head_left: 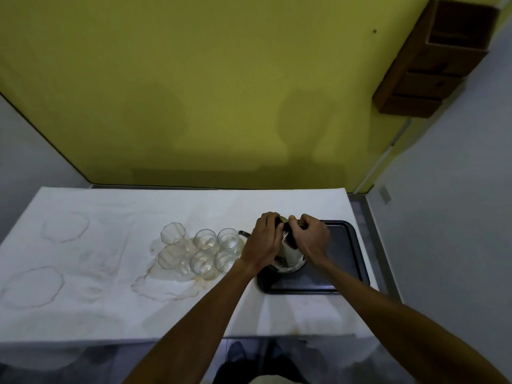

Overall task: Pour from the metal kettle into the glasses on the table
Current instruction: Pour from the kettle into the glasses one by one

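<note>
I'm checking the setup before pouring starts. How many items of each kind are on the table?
Clear glasses: 6, grouped in two rows on the stained white cloth
Metal kettle: 1, on the tray, both hands on it
Dark tray: 1
Total: 8

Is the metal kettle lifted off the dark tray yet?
No, the shiny metal kettle sits on the dark rectangular tray, both hands on its top.

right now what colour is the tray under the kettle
Dark, near black tray, seen in the head view.
</note>
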`<action>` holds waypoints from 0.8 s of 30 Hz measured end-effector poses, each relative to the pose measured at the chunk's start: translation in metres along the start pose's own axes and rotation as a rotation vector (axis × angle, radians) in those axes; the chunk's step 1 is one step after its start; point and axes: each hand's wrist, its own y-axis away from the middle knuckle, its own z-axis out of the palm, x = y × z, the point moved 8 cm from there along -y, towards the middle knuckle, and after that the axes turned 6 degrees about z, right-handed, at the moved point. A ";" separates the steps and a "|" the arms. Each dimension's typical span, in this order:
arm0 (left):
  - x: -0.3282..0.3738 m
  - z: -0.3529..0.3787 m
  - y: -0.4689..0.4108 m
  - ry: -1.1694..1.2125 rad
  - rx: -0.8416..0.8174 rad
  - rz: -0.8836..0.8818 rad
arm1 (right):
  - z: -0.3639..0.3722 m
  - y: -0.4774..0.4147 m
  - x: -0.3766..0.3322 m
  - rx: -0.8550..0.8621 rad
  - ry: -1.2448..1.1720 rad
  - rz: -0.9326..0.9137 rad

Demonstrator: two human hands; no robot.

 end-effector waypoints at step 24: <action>0.009 -0.009 -0.001 0.009 0.033 0.022 | 0.003 -0.008 -0.003 -0.018 0.022 -0.064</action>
